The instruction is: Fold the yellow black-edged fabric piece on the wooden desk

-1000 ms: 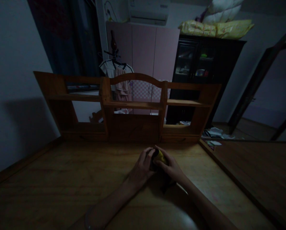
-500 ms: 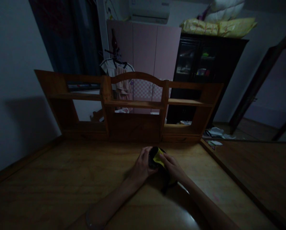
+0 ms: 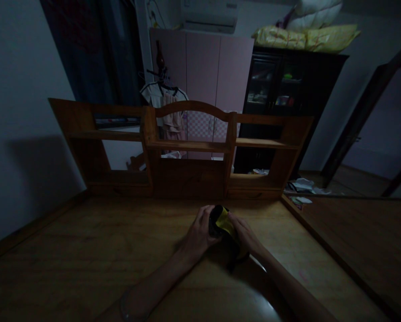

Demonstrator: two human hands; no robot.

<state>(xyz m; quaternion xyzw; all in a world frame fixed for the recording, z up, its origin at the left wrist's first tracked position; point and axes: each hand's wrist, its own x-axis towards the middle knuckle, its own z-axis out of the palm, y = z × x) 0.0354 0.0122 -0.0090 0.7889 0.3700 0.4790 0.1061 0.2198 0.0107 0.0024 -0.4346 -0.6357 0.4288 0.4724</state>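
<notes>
My left hand [image 3: 200, 230] is wrapped round the side of a dark, round-rimmed object [image 3: 214, 227] just above the wooden desk. Against its opening lies a yellow-and-black cloth piece [image 3: 224, 220], which looks like the yellow lining of a soft black pouch. My right hand [image 3: 241, 230] pinches this cloth from the right, thumb and fingers closed on it. A dark strap-like end hangs below, in shadow. In the dim light I cannot tell whether the dark object and the cloth are one thing or two.
The desk top [image 3: 120, 241] spreads under both arms. A wooden shelf unit [image 3: 190, 179] stands along its back edge, and a raised ledge [image 3: 321, 241] borders its right side. Papers and plastic [image 3: 303, 184] lie past the far right corner. A wall [image 3: 26, 179] rises at left.
My right hand has shifted slightly up and right along the yellow cloth, its fingers now nearer the cloth's edge. The left hand stays almost still.
</notes>
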